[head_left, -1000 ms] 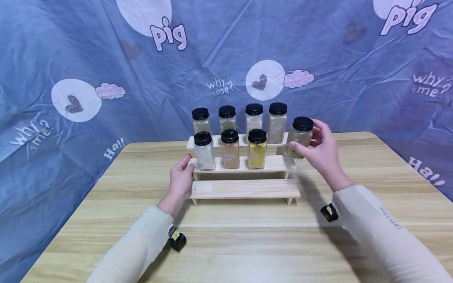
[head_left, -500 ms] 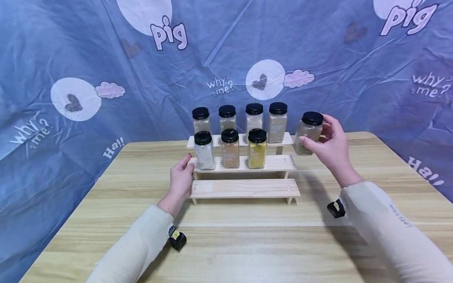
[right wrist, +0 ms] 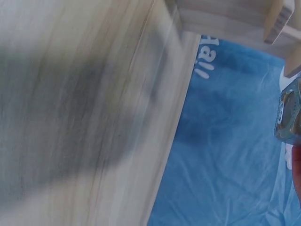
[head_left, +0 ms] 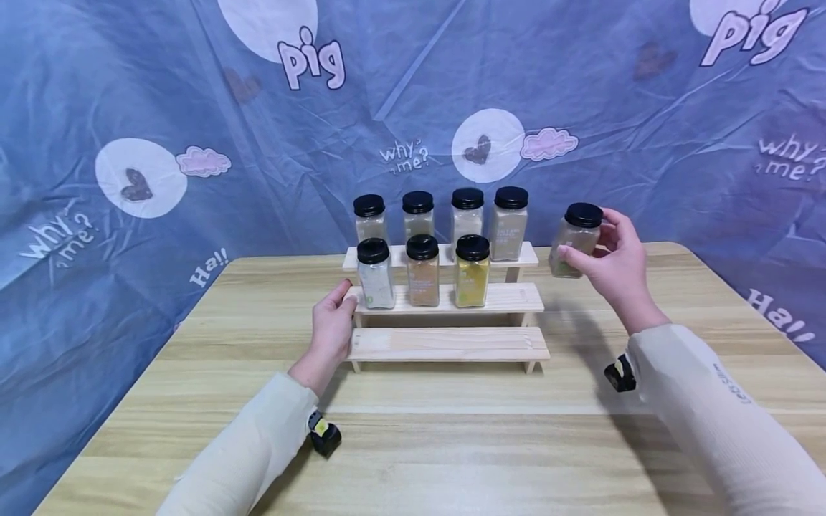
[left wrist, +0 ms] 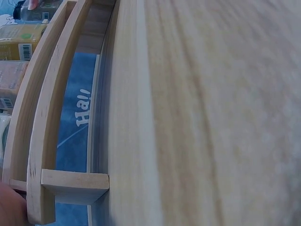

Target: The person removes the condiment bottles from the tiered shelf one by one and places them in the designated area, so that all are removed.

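My right hand (head_left: pixel 621 271) grips a square glass spice jar (head_left: pixel 576 242) with a black lid, raised and slightly tilted beyond the right end of the rack. Only the base of that jar (right wrist: pixel 289 117) shows at the right edge of the right wrist view. At the other end, my left hand (head_left: pixel 330 326) holds the left side of a three-step wooden spice rack (head_left: pixel 448 345), thumb at the middle shelf's end. Three jars, white (head_left: pixel 376 283), orange-brown (head_left: pixel 422 281) and yellow (head_left: pixel 472 279), stand on the middle shelf. Several more jars (head_left: pixel 509 233) line the top shelf.
The rack stands on a wood-grain table (head_left: pixel 452 459). Behind the table's far edge hangs a blue printed cloth (head_left: pixel 290 165). The bottom shelf bears no jars, and the middle shelf is bare at its right end.
My right hand has carried the jar rightward and a little up, away from the right end of the middle shelf. The left hand has stayed on the rack.
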A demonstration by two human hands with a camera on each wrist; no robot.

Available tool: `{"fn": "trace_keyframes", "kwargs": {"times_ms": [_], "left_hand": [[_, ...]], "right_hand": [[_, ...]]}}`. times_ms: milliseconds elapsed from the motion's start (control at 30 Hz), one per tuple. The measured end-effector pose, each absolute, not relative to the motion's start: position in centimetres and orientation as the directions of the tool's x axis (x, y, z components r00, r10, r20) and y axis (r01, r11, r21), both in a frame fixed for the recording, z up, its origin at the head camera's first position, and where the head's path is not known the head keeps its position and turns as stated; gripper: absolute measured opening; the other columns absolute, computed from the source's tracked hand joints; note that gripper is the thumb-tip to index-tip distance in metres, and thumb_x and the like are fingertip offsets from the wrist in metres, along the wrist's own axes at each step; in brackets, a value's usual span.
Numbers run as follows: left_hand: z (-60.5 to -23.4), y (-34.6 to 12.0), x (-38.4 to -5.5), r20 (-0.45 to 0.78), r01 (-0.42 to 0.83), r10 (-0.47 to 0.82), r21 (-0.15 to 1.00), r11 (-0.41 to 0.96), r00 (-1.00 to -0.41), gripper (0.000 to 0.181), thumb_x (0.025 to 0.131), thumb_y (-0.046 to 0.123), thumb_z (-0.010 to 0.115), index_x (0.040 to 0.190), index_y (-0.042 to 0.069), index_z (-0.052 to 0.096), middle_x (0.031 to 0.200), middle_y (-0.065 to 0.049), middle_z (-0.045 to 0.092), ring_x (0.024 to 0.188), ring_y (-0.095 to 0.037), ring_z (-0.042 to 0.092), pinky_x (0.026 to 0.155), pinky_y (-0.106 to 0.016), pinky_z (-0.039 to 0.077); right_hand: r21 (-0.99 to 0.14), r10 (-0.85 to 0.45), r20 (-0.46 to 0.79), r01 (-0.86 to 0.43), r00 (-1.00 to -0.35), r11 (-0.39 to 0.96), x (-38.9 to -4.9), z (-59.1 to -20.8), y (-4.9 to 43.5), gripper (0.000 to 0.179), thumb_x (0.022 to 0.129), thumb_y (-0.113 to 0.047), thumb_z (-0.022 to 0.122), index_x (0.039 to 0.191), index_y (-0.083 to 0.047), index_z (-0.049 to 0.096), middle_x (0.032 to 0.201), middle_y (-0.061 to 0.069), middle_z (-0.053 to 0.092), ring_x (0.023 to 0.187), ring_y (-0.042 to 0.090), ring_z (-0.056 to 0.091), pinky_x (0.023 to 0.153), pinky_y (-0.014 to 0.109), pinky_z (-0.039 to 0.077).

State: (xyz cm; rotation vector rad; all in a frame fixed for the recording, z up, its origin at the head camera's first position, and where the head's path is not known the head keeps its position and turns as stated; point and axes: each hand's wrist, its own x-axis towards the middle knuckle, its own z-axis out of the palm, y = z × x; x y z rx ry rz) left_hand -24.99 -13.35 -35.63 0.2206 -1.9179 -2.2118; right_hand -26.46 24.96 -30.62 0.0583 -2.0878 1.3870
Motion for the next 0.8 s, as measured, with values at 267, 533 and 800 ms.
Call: {"fn": "trace_keyframes", "kwargs": {"times_ms": [267,533,800], "left_hand": [[-35.7,-13.3,-25.0,0.020,0.055,-0.254,0.990,-0.133,-0.967,0.046,0.090,-0.005,0.045,0.136,-0.006,0.039,0.146,-0.016,0.034,0.136,-0.020,0.027,0.111,-0.030,0.026],[-35.6,-13.2,-25.0,0.026,0.062,-0.249,0.989,-0.136,-0.968,0.046,0.091,-0.005,0.044,0.136,-0.007,0.038,0.146,-0.016,0.034,0.135,-0.019,0.028,0.110,-0.030,0.027],[-35.6,-13.3,-24.9,0.020,0.050,-0.247,0.992,-0.115,-0.969,0.045,0.092,-0.004,0.045,0.137,-0.006,0.038,0.145,-0.016,0.035,0.135,-0.020,0.028,0.110,-0.030,0.028]], "right_hand": [[-0.834,0.316,0.469,-0.296,-0.825,0.465,-27.1,-31.1,25.8,0.066,0.072,-0.009,0.077,0.129,-0.016,0.046,0.098,-0.015,0.051,0.086,-0.003,0.052,0.075,0.011,0.043],[-0.856,0.332,0.406,-0.227,-0.851,0.465,-28.0,-31.7,26.6,0.065,0.075,-0.012,0.075,0.131,-0.015,0.042,0.102,-0.013,0.049,0.094,0.001,0.052,0.080,0.017,0.045],[-0.860,0.341,0.353,-0.159,-0.871,0.485,-28.7,-32.8,27.5,0.069,0.077,-0.016,0.073,0.135,-0.012,0.037,0.108,-0.007,0.050,0.098,0.005,0.050,0.086,0.022,0.044]]}}
